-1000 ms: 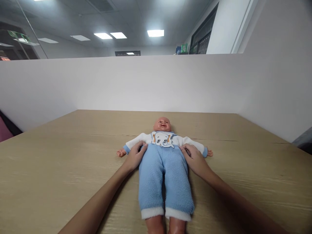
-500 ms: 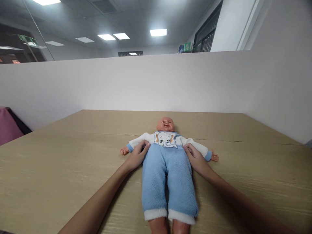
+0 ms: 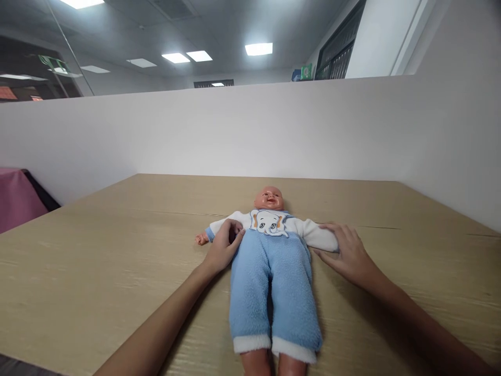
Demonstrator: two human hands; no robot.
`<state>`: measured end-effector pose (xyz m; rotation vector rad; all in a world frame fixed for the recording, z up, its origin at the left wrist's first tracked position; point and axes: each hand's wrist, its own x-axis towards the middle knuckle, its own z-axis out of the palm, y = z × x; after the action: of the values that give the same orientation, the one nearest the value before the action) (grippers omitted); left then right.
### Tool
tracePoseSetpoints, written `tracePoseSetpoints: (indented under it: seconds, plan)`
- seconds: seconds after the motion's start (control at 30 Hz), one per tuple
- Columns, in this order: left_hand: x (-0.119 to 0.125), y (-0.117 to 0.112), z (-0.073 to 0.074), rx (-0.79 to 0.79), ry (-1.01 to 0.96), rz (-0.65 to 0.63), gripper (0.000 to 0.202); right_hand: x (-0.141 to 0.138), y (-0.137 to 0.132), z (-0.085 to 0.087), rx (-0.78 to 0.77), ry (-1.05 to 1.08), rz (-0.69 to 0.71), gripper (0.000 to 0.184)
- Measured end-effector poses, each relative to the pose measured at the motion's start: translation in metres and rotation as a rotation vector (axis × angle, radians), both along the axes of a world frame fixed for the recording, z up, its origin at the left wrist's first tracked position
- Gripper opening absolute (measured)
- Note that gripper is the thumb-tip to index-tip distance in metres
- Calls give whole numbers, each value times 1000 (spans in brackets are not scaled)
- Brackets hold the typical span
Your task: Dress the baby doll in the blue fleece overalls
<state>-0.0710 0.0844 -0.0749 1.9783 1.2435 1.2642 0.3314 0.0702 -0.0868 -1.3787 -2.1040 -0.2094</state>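
A baby doll (image 3: 270, 277) lies on its back with its head away from me and its arms spread. It wears a fuzzy blue and white suit with an elephant face (image 3: 268, 223) on the chest. Beside the doll's waist, my left hand (image 3: 224, 248) rests with a gap between its curved fingers and thumb. My right hand (image 3: 350, 256) is spread around the lower end of the doll's white sleeve (image 3: 321, 237), fingers above and thumb below. It hides the doll's hand on that side. The doll's lower legs run out of view.
The doll lies on a wide wooden table (image 3: 117, 261). A low white partition (image 3: 250, 130) stands behind it, and a white wall (image 3: 462, 136) rises on the right. Pink fabric (image 3: 21, 198) shows at the left edge.
My right hand has left the doll's waist and moved right and outward to its sleeve, opening. My left hand stays at the waist, its thumb and fingers now further apart.
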Motion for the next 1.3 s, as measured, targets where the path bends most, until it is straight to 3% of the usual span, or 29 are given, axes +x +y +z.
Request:
tracePoseSetpoints:
  seconds: [0.07,0.17,0.23,0.33,0.5,0.63,0.77,0.93,1.13,1.3]
  plan:
    - [4,-3,7,30,-16,99,22,11,6,-4,-23,-25,-1,63]
    - [22,-9,31,127,36,176,19,22,10,-4,-47,-51,-4,64]
    - [43,-11,52,228,132,72,16,23,9,0,-49,-67,2,57]
    - [84,-7,75,327,316,-188,21,16,2,10,-8,-34,20,49]
    - [140,22,79,345,652,-344,68,-14,-21,33,82,160,52,50]
    - [149,39,74,313,783,-392,66,-27,-36,43,-6,333,76,60]
    - [139,42,67,318,665,-375,49,-20,-31,34,-152,507,92,88]
    - [126,44,58,193,286,-359,42,-24,-19,3,-305,716,202,113]
    - [110,44,56,33,-126,-377,51,-43,-25,-13,-453,456,317,65]
    - [98,49,50,-48,-336,-323,43,-64,-29,-4,-496,474,336,53]
